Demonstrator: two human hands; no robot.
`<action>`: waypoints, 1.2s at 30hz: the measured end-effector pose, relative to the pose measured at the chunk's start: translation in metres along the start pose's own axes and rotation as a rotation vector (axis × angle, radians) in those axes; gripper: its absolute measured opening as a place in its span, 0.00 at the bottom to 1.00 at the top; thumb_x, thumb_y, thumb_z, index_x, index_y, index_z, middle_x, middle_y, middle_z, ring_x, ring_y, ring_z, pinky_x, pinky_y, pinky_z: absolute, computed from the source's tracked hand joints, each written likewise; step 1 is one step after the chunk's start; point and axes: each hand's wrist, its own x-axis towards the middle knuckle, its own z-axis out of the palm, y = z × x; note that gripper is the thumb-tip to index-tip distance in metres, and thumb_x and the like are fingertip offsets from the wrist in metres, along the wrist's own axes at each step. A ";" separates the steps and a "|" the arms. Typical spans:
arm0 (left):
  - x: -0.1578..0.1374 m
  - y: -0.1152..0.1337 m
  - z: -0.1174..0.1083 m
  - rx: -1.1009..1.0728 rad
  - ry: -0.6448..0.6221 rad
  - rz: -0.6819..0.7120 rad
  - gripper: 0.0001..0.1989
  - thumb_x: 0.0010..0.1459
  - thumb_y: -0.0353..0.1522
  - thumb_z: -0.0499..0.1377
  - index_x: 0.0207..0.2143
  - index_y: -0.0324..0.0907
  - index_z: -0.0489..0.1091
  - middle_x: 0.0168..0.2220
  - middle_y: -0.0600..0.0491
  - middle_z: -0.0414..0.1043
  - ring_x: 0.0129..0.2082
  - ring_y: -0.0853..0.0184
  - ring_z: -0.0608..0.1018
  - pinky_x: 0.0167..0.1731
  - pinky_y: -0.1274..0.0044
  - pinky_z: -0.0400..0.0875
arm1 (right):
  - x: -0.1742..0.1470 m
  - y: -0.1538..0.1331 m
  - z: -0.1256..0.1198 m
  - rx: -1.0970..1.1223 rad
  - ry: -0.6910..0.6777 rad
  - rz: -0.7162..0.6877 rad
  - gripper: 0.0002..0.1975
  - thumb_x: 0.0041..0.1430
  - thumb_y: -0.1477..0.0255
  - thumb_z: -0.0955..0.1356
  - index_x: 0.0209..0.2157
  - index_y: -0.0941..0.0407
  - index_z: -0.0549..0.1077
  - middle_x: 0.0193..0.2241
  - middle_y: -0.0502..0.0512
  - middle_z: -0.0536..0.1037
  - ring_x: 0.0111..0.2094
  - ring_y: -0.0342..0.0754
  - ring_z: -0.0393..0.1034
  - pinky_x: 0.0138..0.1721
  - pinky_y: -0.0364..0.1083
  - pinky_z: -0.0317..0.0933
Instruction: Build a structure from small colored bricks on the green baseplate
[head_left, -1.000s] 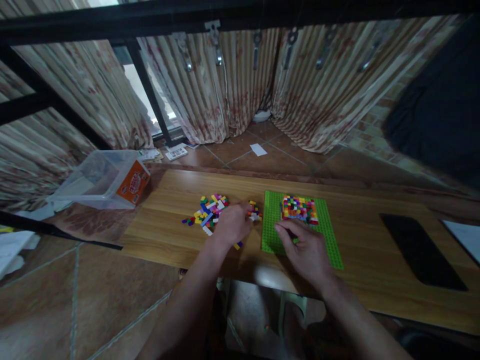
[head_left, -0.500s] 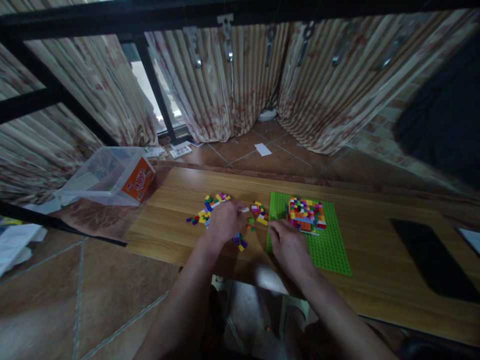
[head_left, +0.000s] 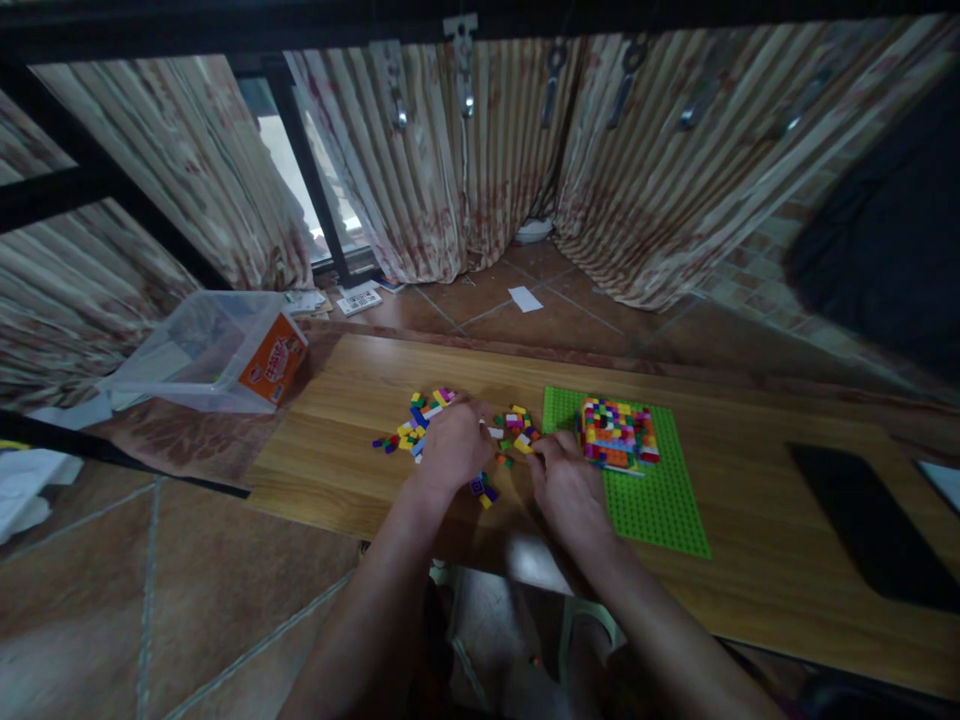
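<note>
Among loose toy building bricks (head_left: 409, 437) on the wooden table, my left hand (head_left: 454, 442) is closed, its fingers curled downward. A small white brick (head_left: 495, 433) shows at its fingertips; the palm hides part of the pile. My right hand (head_left: 571, 488) has thumb and forefinger pinched at the end of a yellow brick (head_left: 523, 443), beside the left edge of a green studded baseplate (head_left: 660, 510). On that plate stands a multicoloured block of stacked bricks (head_left: 616, 433), just beyond my right knuckles. Purple and yellow bricks (head_left: 484, 490) lie below my left hand.
A clear plastic bin (head_left: 202, 350) with an orange label stands on the floor beyond the table's left end. A flat black object (head_left: 870, 520) lies on the table (head_left: 757, 480) at the right. Striped curtains hang behind, with a paper (head_left: 525, 299) on the tiles.
My right hand has shifted slightly left and its fingertips now meet the yellow brick. My left hand and the white brick have moved a little nearer to me. The view has tilted slightly.
</note>
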 end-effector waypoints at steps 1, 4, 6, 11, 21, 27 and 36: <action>0.000 0.001 -0.001 -0.058 -0.006 0.000 0.15 0.55 0.25 0.53 0.39 0.40 0.77 0.38 0.46 0.77 0.39 0.62 0.78 0.41 0.75 0.68 | -0.001 0.000 0.000 0.031 0.024 -0.015 0.07 0.62 0.75 0.63 0.34 0.57 0.72 0.35 0.58 0.74 0.32 0.49 0.70 0.29 0.45 0.62; 0.001 0.004 0.000 -0.322 -0.087 0.057 0.13 0.60 0.30 0.52 0.35 0.39 0.77 0.33 0.49 0.77 0.35 0.65 0.77 0.37 0.76 0.68 | -0.003 -0.002 -0.003 0.136 0.091 -0.057 0.08 0.64 0.74 0.61 0.37 0.57 0.72 0.35 0.58 0.75 0.35 0.50 0.71 0.33 0.46 0.63; 0.000 0.005 0.004 -0.529 -0.171 0.103 0.13 0.60 0.32 0.52 0.34 0.38 0.77 0.31 0.50 0.77 0.32 0.66 0.76 0.34 0.77 0.67 | -0.005 -0.003 -0.005 0.186 0.125 -0.064 0.09 0.65 0.73 0.61 0.39 0.58 0.72 0.36 0.59 0.76 0.35 0.50 0.72 0.35 0.46 0.64; -0.002 0.005 0.012 -0.959 -0.317 0.030 0.07 0.52 0.29 0.59 0.34 0.37 0.74 0.29 0.53 0.74 0.29 0.70 0.74 0.32 0.79 0.67 | -0.006 -0.004 -0.013 0.315 0.168 -0.018 0.10 0.65 0.70 0.61 0.39 0.58 0.73 0.35 0.58 0.78 0.35 0.50 0.73 0.37 0.48 0.64; -0.006 0.010 0.010 -1.189 -0.333 -0.101 0.09 0.45 0.27 0.64 0.32 0.36 0.74 0.27 0.55 0.73 0.26 0.73 0.72 0.29 0.80 0.66 | -0.002 -0.003 -0.014 1.018 0.023 0.307 0.13 0.56 0.62 0.68 0.38 0.56 0.75 0.33 0.55 0.80 0.31 0.48 0.74 0.34 0.48 0.69; -0.008 0.012 0.006 -1.283 -0.378 -0.161 0.13 0.42 0.30 0.68 0.32 0.36 0.74 0.25 0.55 0.73 0.25 0.73 0.73 0.30 0.79 0.67 | 0.001 -0.006 -0.024 1.160 0.015 0.375 0.12 0.49 0.62 0.72 0.31 0.57 0.76 0.26 0.53 0.80 0.24 0.45 0.71 0.27 0.44 0.67; -0.010 0.011 0.001 -1.319 -0.393 -0.207 0.17 0.39 0.32 0.71 0.34 0.35 0.74 0.28 0.53 0.75 0.25 0.73 0.74 0.31 0.79 0.69 | 0.000 -0.006 -0.023 1.180 0.009 0.360 0.11 0.51 0.63 0.71 0.32 0.57 0.76 0.23 0.51 0.79 0.22 0.44 0.70 0.25 0.43 0.65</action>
